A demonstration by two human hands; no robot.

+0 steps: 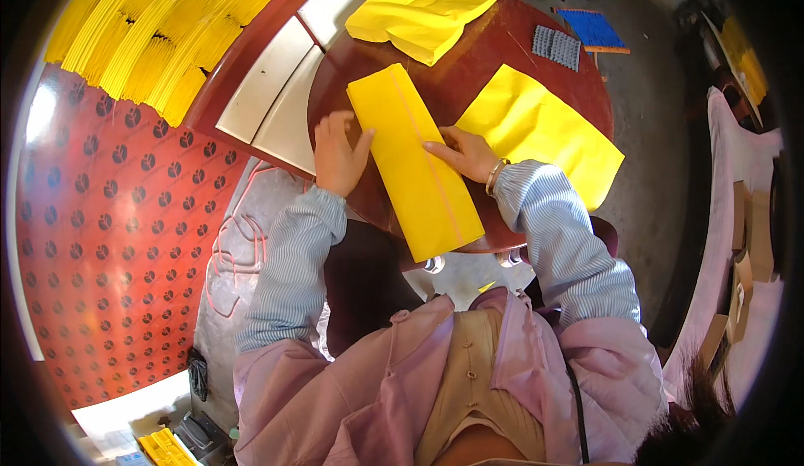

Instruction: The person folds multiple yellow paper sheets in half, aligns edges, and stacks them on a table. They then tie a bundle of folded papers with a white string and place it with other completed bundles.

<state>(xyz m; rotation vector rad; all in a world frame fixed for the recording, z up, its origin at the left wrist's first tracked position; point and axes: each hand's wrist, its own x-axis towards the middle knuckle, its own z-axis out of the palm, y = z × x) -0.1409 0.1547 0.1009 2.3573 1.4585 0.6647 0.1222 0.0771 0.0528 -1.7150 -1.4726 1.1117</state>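
The big red floor mat with dark round emblems (100,240) fills everything out at nine o'clock, and above it, up at eleven o'clock, lie the fanned bundles of thin yellow strips (159,22). In front of me is the round dark-red wooden table (469,64), with pale cream panels (280,89) just off its rim at ten o'clock.

On the table, at two o'clock from my hands, a flat bright yellow paper sheet (544,131) hangs partly over the edge. At twelve o'clock, on the far side, sits a crumpled stack of yellow paper (423,10). Dead centre is the long folded yellow paper strip (414,160), running from twelve o'clock down toward five o'clock, its near end jutting past the table rim toward my lap.

My left hand (337,152) lies flat, fingers spread, pressing the strip's left edge at nine o'clock of it. My right hand (463,153) is flat too, fingertips on the strip's right side at three o'clock, a thin bangle on the wrist. The hands are apart, one on each side, neither closed around the paper, both just pressing down.

Further off at one o'clock, a small grey ridged block (557,46) rests on the table, and past it lies a blue ridged pad with an orange edge (593,28).
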